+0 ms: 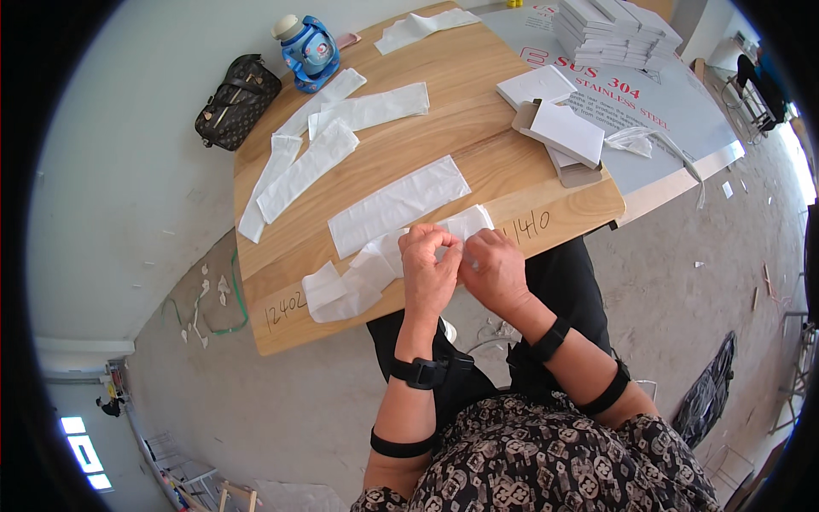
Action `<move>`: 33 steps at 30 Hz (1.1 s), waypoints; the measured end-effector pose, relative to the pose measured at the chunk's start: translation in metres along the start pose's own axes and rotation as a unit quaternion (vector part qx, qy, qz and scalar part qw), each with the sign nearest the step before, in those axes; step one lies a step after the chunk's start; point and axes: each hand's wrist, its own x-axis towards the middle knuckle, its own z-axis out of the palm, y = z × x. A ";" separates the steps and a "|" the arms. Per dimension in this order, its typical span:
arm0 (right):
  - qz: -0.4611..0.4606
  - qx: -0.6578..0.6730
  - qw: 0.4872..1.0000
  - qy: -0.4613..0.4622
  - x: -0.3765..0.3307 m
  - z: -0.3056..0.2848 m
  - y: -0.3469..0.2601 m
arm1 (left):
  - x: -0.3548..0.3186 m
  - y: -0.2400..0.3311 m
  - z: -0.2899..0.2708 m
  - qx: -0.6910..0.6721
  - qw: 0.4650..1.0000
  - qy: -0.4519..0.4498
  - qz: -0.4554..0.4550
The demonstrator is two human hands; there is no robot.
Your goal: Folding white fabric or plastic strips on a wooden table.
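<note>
Since both hands, left hand (pixel 429 271) and right hand (pixel 495 269), pinch the thin white plastic bag (pixel 375 264) at the table's (pixel 478 77) near edge, it looks featherlight, floppy and slippery; gripping its edge seems best.

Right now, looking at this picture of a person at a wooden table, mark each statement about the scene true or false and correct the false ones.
1. Both hands pinch a thin white bag at the near table edge. True: the left hand and right hand meet on the white bag.
2. The water bottle is red. False: the water bottle is blue.
3. A dark handbag lies on the floor. True: the handbag lies left of the table.
4. The white boxes are stacked on the floor. False: the white boxes sit on a grey sheet.
</note>
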 end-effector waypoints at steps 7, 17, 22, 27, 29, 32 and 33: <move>0.256 0.279 0.924 0.049 0.021 -0.038 0.040 | -0.013 -0.011 -0.006 0.036 0.999 0.013 0.015; 0.273 -0.005 0.956 0.105 0.019 -0.062 0.085 | -0.024 -0.003 0.013 0.185 0.973 -0.053 0.125; 0.124 -0.078 0.968 0.203 0.020 -0.068 0.067 | -0.019 -0.012 -0.005 0.213 0.967 0.014 0.137; 0.086 0.041 0.995 0.036 0.010 -0.053 0.033 | -0.005 -0.040 -0.035 0.330 0.933 0.132 0.063; 0.081 0.035 0.996 -0.025 0.009 -0.046 0.023 | 0.000 -0.052 -0.042 0.326 0.936 0.126 -0.036; 0.054 0.011 0.998 -0.022 0.015 -0.039 0.020 | 0.002 -0.049 -0.056 0.298 0.946 0.038 -0.126; 0.054 0.010 0.998 -0.022 0.018 -0.040 0.021 | 0.002 -0.048 -0.056 0.296 0.946 0.038 -0.126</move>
